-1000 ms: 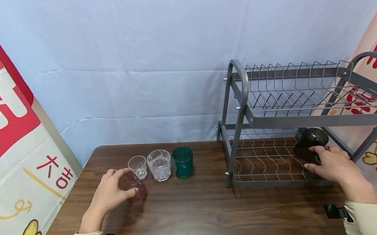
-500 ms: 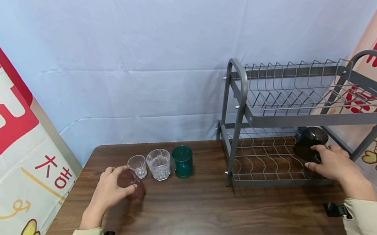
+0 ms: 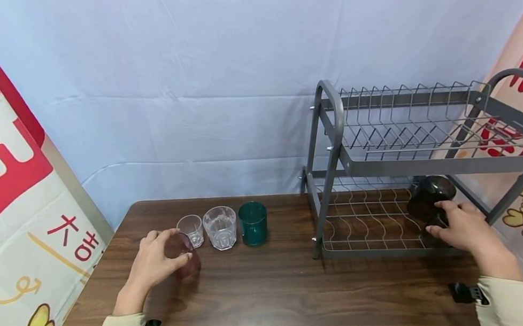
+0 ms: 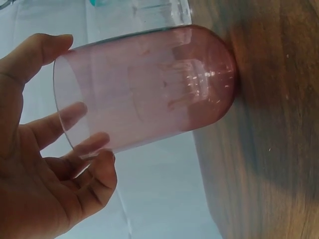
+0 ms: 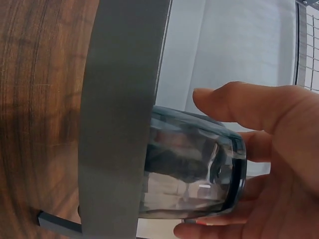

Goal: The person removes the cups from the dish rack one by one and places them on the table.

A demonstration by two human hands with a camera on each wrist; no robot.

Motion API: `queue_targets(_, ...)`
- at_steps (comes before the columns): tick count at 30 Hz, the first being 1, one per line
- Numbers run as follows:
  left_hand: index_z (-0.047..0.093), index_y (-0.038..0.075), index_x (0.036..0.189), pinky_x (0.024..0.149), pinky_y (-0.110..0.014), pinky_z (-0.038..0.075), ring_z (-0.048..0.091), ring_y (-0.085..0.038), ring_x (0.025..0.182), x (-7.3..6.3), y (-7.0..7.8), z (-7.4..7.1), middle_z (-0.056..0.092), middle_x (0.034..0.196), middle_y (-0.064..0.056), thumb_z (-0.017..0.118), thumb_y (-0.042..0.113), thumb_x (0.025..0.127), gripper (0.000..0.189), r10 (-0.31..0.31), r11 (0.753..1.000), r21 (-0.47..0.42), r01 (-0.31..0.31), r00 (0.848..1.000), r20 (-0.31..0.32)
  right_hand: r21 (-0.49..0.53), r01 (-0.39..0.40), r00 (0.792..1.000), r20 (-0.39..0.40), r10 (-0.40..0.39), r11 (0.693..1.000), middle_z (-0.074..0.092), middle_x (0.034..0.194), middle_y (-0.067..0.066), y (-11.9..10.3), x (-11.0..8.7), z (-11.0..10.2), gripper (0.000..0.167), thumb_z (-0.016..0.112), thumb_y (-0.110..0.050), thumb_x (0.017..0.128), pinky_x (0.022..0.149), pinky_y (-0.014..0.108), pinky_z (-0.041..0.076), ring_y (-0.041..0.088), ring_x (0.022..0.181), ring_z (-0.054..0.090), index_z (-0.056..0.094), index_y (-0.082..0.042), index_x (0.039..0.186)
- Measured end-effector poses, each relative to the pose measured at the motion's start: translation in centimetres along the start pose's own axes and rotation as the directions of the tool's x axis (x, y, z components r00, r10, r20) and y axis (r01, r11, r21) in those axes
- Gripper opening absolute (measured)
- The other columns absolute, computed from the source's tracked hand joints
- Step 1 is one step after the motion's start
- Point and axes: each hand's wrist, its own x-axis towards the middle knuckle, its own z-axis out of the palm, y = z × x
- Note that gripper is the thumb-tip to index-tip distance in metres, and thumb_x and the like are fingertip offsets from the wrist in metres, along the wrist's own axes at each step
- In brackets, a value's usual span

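Note:
My left hand (image 3: 154, 261) holds a pink tinted glass (image 3: 185, 255) near its rim, at the left of the wooden table. In the left wrist view, the thumb is at one side of the rim and the fingers at the other; the rounded base meets the tabletop. Over on the right, my right hand (image 3: 463, 229) is around a dark smoky glass (image 3: 428, 200) on the lower tier of the grey dish rack (image 3: 363, 166). From the right wrist, this glass (image 5: 192, 167) stands thick base up, the thumb tip apart from it. A rack rail hides its lower end.
A small clear glass (image 3: 192, 231), a larger clear glass (image 3: 221, 229) and a green glass (image 3: 254, 224) stand in a row beside the pink one. The rack's upper wire tier (image 3: 411, 119) overhangs the lower one. Pale cloth (image 3: 188, 112) hangs behind the table (image 3: 277, 301).
My right hand has shifted slightly to the right, while the dark glass stays in place. The left hand and the pink glass have hardly moved.

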Motion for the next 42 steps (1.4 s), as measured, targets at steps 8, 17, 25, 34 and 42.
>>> queue_targets(8, 0.058, 0.005, 0.121, 0.078, -0.054, 0.041, 0.043, -0.040, 0.104, 0.1, 0.0, 0.4, 0.050, 0.115, -0.022, 0.077, 0.038, 0.070, 0.063, -0.014, 1.000, 0.011, 0.014, 1.000, -0.009, 0.022, 0.015, 0.999, -0.052, -0.013, 1.000, 0.032, 0.109, 0.048, 0.2, -0.2, 0.1, 0.063, 0.070, -0.012, 0.075, 0.073, 0.066, 0.036, 0.061, 0.097, 0.036, 0.038, 0.019, 0.120)
queue_targets(17, 0.055, 0.005, 0.124, 0.076, -0.053, 0.041, 0.043, -0.039, 0.100, 0.2, -0.3, 0.4, 0.051, 0.111, -0.020, 0.076, 0.042, 0.071, 0.068, -0.014, 1.000, 0.001, 0.014, 1.000, -0.010, 0.010, 0.015, 0.997, -0.076, -0.014, 1.000, 0.039, 0.102, 0.043, 0.2, -0.1, 0.1, 0.060, 0.071, -0.013, 0.073, 0.074, 0.064, 0.037, 0.057, 0.093, 0.041, 0.042, 0.017, 0.116)
queue_targets(25, 0.055, 0.005, 0.124, 0.076, -0.052, 0.041, 0.044, -0.039, 0.099, 0.5, -0.5, 0.7, 0.051, 0.108, -0.019, 0.076, 0.042, 0.072, 0.067, 0.004, 1.000, 0.004, -0.004, 1.000, -0.020, 0.032, 0.013, 0.995, -0.095, -0.010, 0.999, 0.037, 0.103, 0.043, 0.1, -0.3, 0.4, 0.060, 0.070, -0.014, 0.074, 0.073, 0.064, 0.037, 0.058, 0.093, 0.040, 0.042, 0.016, 0.117)
queue_targets(34, 0.055, 0.005, 0.123, 0.074, -0.053, 0.043, 0.045, -0.039, 0.100, 0.7, 0.2, 0.2, 0.050, 0.109, -0.019, 0.076, 0.045, 0.070, 0.070, 0.008, 0.999, 0.047, -0.008, 1.000, -0.009, 0.026, 0.020, 0.995, -0.103, -0.018, 0.999, 0.037, 0.104, 0.043, 0.2, -0.2, 0.2, 0.060, 0.070, -0.015, 0.075, 0.071, 0.065, 0.036, 0.058, 0.092, 0.040, 0.042, 0.016, 0.118)
queue_targets(42, 0.056, 0.005, 0.122, 0.074, -0.054, 0.043, 0.046, -0.039, 0.101, 1.0, 1.3, -0.9, 0.051, 0.112, -0.020, 0.077, 0.042, 0.069, 0.068, 0.041, 0.997, 0.059, -0.040, 0.999, -0.019, 0.031, 0.035, 0.996, -0.086, -0.032, 0.999, 0.037, 0.106, 0.043, 0.0, 0.1, -0.4, 0.062, 0.070, -0.018, 0.076, 0.075, 0.066, 0.034, 0.058, 0.095, 0.038, 0.042, 0.016, 0.120)
